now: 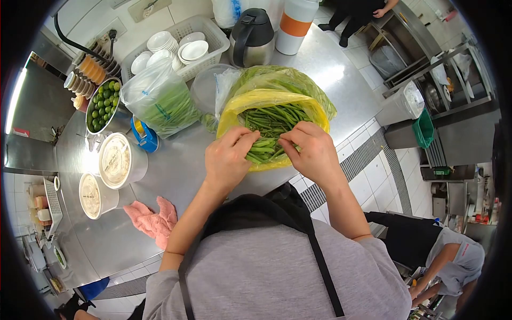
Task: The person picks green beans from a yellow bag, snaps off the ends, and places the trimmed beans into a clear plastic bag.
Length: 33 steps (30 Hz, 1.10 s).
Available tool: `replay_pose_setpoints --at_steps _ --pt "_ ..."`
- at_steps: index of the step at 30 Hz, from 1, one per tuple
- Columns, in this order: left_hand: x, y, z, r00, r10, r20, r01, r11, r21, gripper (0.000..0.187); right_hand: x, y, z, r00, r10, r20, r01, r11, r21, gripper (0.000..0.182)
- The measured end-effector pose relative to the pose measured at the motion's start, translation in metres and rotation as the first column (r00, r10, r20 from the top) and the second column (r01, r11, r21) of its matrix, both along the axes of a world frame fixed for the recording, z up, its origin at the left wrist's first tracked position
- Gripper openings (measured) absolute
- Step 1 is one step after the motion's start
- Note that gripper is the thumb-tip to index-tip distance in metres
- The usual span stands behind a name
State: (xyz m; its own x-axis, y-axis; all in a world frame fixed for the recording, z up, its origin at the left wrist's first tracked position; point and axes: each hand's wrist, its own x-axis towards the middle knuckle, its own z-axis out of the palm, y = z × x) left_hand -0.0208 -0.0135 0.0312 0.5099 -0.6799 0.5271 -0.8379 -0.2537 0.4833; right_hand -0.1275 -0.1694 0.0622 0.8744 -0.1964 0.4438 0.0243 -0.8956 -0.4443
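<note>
A yellow plastic bag [234, 109], its mouth rolled open toward me, is full of long green beans [277, 118]. Shorter bean pieces [261, 152] lie at the near side of the opening. Over the beans, my left hand [230, 157] is closed in a pinch on a green bean. My right hand [312, 154] pinches a green bean too, a short way to the right; the fingers partly hide what they grip. Left of the yellow bag stands a clear bag [160, 98] of cut green vegetables.
On the steel table [186, 176] are lidded white tubs [122, 160], a pink cloth [154, 220], a bowl of limes [105, 104], a blue tape dispenser [145, 137], a basket of white bowls [210, 40] and a thermal jug [253, 40]. A co-worker [442, 250] bends at the right.
</note>
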Motion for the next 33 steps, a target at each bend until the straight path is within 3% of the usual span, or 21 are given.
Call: replay_pose_setpoints --at_steps 2,4,5,6,7,8,9,10,11,13,15,16,18,19,21,23,26,27,29,30,33 --pt "-0.001 0.002 0.0 0.998 0.043 -0.035 -0.041 0.998 0.052 0.034 0.001 0.004 0.001 1.0 -0.002 -0.004 0.002 1.0 -0.009 0.004" --pt "0.003 0.0 -0.002 0.993 -0.011 -0.121 0.002 0.997 -0.077 0.028 0.001 0.007 0.011 0.998 0.056 0.035 -0.066 0.912 0.405 0.003" --pt "0.005 -0.001 0.001 0.993 -0.008 -0.12 -0.001 0.997 -0.076 0.028 0.002 0.006 0.016 0.998 0.06 0.036 -0.069 0.912 0.405 0.003" --pt "0.006 -0.002 0.007 0.986 0.012 -0.168 -0.03 0.994 -0.106 0.022 0.001 0.003 0.02 0.951 -0.004 0.309 -0.207 0.736 0.645 0.005" --pt "0.006 -0.001 0.009 0.975 0.034 -0.22 -0.064 0.989 -0.131 0.017 -0.001 0.0 0.025 0.842 -0.151 0.519 -0.39 0.494 0.777 0.008" --pt "0.007 0.001 0.007 0.974 0.042 -0.222 -0.072 0.989 -0.126 0.017 -0.004 -0.003 0.035 0.844 -0.147 0.516 -0.392 0.487 0.78 0.008" --pt "0.011 0.003 0.005 0.792 0.051 -0.609 -0.188 0.969 -0.162 0.014 -0.006 -0.008 0.048 0.855 -0.096 0.51 -0.327 0.664 0.672 0.011" --pt "0.014 0.005 0.003 0.465 0.016 -0.885 -0.305 0.942 -0.143 0.016 -0.007 -0.009 0.053 0.87 -0.054 0.491 -0.25 0.809 0.532 0.014" --pt "0.017 0.006 0.001 0.468 0.019 -0.884 -0.304 0.942 -0.141 0.016 -0.002 -0.007 0.045 0.868 -0.056 0.494 -0.251 0.807 0.534 0.014" --pt "0.022 0.006 -0.002 0.429 -0.213 -0.878 -0.461 0.784 -0.416 0.018 0.016 0.0 0.012 0.998 0.042 0.049 -0.058 0.929 0.365 0.017" --pt "0.023 0.001 0.002 0.446 -0.24 -0.862 -0.517 0.718 -0.467 0.017 0.023 0.011 -0.021 0.998 0.053 -0.027 -0.027 0.817 0.575 0.017" --pt "0.024 0.001 0.001 0.494 -0.215 -0.842 -0.508 0.715 -0.48 0.017 0.024 0.02 -0.019 0.997 0.065 -0.027 -0.038 0.821 0.569 0.017" --pt "0.021 0.006 -0.002 0.532 -0.169 -0.83 -0.51 0.718 -0.473 0.017 0.02 0.042 -0.019 0.951 0.256 -0.172 -0.013 0.59 0.807 0.013" --pt "0.019 0.004 -0.002 0.547 -0.187 -0.816 -0.507 0.702 -0.501 0.016 0.021 0.047 -0.022 0.95 0.259 -0.173 -0.01 0.582 0.813 0.013" --pt "0.018 0.003 -0.003 0.565 -0.21 -0.798 -0.494 0.688 -0.531 0.015 0.026 0.051 -0.03 0.958 0.264 -0.107 -0.117 0.708 0.697 0.008" --pt "0.014 0.005 -0.006 0.566 -0.292 -0.77 -0.493 0.629 -0.601 0.012 0.026 0.047 -0.034 0.962 0.274 -0.014 -0.204 0.75 0.629 0.005" --pt "0.007 0.01 -0.01 0.601 -0.244 -0.761 -0.441 0.693 -0.57 0.01 0.025 0.032 -0.034 0.998 0.026 0.057 -0.062 0.497 0.866 0.011" --pt "0.004 0.009 -0.012 0.599 -0.24 -0.764 -0.446 0.693 -0.567 0.01 0.027 0.031 -0.035 0.998 0.029 0.054 -0.061 0.494 0.867 0.011" --pt "-0.002 0.005 -0.015 0.56 -0.318 -0.765 -0.431 0.677 -0.596 0.01 0.028 0.029 -0.04 0.994 -0.062 0.086 -0.075 0.17 0.983 0.01" --pt "-0.002 0.005 -0.015 0.556 -0.32 -0.767 -0.43 0.679 -0.595 0.01 0.03 0.03 -0.044 0.989 -0.081 0.121 -0.111 0.122 0.986 0.011" --pt "-0.001 0.005 -0.016 0.606 -0.306 -0.734 -0.416 0.664 -0.621 0.01 0.034 0.038 -0.047 0.979 -0.125 0.161 -0.143 0.14 0.98 0.01"
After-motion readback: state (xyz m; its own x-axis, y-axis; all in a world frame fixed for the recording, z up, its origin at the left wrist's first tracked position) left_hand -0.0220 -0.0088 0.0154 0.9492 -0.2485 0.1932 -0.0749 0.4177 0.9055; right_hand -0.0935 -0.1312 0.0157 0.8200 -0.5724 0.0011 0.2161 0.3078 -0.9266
